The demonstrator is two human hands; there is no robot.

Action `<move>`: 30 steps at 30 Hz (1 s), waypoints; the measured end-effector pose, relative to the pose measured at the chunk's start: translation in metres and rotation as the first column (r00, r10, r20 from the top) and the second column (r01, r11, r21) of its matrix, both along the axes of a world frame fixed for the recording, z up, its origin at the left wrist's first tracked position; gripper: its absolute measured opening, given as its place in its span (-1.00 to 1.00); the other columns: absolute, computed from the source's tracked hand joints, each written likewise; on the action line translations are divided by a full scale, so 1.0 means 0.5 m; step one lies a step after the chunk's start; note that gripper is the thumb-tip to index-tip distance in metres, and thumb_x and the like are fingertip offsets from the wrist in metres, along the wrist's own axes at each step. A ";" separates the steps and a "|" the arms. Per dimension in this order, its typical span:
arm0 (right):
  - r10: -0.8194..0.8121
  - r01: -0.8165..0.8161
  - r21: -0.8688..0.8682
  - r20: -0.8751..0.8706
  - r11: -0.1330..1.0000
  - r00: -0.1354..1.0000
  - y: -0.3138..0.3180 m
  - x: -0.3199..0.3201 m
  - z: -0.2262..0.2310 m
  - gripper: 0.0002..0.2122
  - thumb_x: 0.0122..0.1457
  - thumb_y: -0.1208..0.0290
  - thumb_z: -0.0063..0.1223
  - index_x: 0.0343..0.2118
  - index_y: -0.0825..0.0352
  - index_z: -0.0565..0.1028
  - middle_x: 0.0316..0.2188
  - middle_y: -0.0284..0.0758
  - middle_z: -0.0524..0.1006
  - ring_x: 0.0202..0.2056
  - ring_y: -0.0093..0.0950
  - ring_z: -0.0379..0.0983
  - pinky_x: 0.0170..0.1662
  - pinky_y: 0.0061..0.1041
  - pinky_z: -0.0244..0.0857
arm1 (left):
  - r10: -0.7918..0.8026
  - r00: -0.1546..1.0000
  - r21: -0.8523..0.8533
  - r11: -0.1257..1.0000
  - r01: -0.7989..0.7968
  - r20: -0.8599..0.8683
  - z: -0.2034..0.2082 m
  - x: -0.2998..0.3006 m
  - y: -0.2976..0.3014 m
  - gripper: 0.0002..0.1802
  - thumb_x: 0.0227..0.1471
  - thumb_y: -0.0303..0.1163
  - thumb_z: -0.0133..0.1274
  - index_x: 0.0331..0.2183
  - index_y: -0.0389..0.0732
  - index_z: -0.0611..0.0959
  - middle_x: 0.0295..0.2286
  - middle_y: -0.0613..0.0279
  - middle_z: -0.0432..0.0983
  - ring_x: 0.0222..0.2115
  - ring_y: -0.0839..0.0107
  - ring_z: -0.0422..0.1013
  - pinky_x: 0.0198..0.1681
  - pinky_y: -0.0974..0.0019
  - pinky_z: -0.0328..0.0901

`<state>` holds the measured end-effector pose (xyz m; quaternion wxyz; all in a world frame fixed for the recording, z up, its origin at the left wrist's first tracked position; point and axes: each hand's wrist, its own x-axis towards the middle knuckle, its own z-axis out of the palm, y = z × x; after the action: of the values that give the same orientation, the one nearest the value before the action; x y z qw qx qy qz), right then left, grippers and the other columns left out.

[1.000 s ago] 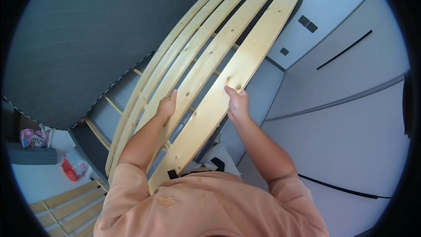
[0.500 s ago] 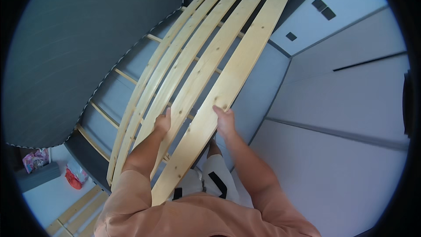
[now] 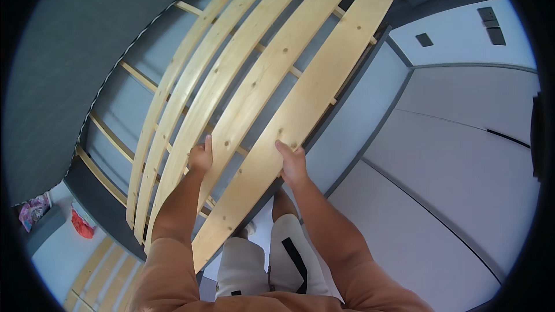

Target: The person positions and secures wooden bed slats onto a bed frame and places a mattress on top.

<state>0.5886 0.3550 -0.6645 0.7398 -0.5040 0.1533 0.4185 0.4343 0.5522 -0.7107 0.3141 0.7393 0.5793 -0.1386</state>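
A pale wooden slatted bed base [image 3: 315, 89], with several long slats joined by cross battens, slopes across the dark grey bed frame [image 3: 98, 205]. My left hand [image 3: 200, 156] is closed around a middle slat, thumb up along its edge, the fingers hidden in the gap. On the outermost slat, my right hand [image 3: 293, 164] grips the right edge with its thumb on top and its fingers hidden below. Part of the base's far end runs out of the top of the view.
A large dark grey panel with striped piping [image 3: 63, 52] rises on the left. Pale cabinet fronts [image 3: 428, 185] stand to the right, below wall sockets [image 3: 491, 26]. Another slatted section [image 3: 95, 268] lies at the lower left, near a red bag [image 3: 81, 222].
The slatted base now sits lower and flatter over the bed frame, with both hands keeping their grip. My view has shifted, bringing more of the frame's near side rail into sight.
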 end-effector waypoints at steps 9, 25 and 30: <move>0.035 -0.034 -0.140 0.008 0.990 0.999 -0.009 0.014 -0.124 -0.69 0.02 0.38 0.14 -0.22 0.47 0.41 -0.33 -0.28 0.51 -0.35 -0.51 0.46 -0.28 -0.55 0.34 | -0.095 0.995 0.188 0.978 0.089 0.022 -0.126 -0.019 -0.012 -0.22 0.11 0.12 -0.49 -0.48 -0.34 0.62 -0.49 -0.24 0.47 -0.38 -0.16 0.39 -0.24 -0.03 0.25; 0.176 -0.182 -0.334 -0.046 0.925 0.983 -0.029 0.039 -0.237 -0.61 0.01 0.23 0.16 -0.18 0.42 0.45 -0.22 -0.27 0.49 -0.26 -0.47 0.43 -0.17 -0.48 0.28 | -0.210 0.977 0.077 0.974 0.212 -0.027 -0.231 -0.020 0.001 -0.20 0.08 0.17 -0.48 -0.46 -0.35 0.61 -0.46 -0.25 0.47 -0.37 -0.17 0.40 -0.23 -0.05 0.27; 0.303 -0.264 -0.549 -0.019 0.793 0.953 -0.056 0.035 -0.291 -0.52 0.01 0.08 0.12 -0.16 0.42 0.44 -0.20 -0.25 0.48 -0.26 -0.43 0.43 -0.17 -0.48 0.28 | -0.163 0.986 0.026 0.986 0.164 -0.040 -0.230 -0.011 -0.017 -0.23 0.07 0.19 -0.45 -0.45 -0.30 0.62 -0.47 -0.21 0.48 -0.37 -0.14 0.41 -0.26 -0.04 0.28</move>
<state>0.6058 0.3270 -0.8101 0.4992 -0.7250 0.1628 0.4456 0.4286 0.5436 -0.8259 0.2800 0.7861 0.5245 -0.1692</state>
